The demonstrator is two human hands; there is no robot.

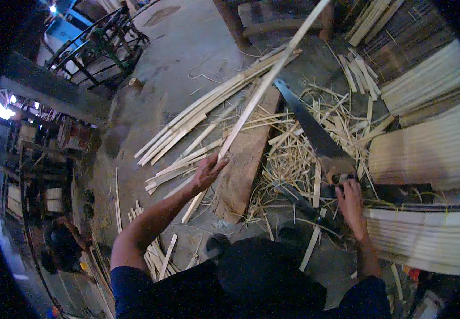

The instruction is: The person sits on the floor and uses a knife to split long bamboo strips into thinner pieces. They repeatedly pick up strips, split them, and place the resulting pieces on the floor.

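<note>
My left hand [209,171] is closed around the near part of a long pale wooden strip [259,98], which slants up and away to the right over a thick wooden plank [240,167]. On the right, my right hand [351,201] grips the handle of a hand saw [311,125]. The saw's dark blade points away from me, toward the plank's far end, above a heap of thin shavings [294,159]. Its tip looks blue. Part of the handle is covered by my fingers.
Long strips [198,119] lie left of the plank, with shorter pieces [158,260] nearer me. Stacked pale slats [418,157] fill the right side. A dark long tool [299,202] rests among the shavings. Wooden legs [232,24] stand at the far side. Racks [44,175] line the left.
</note>
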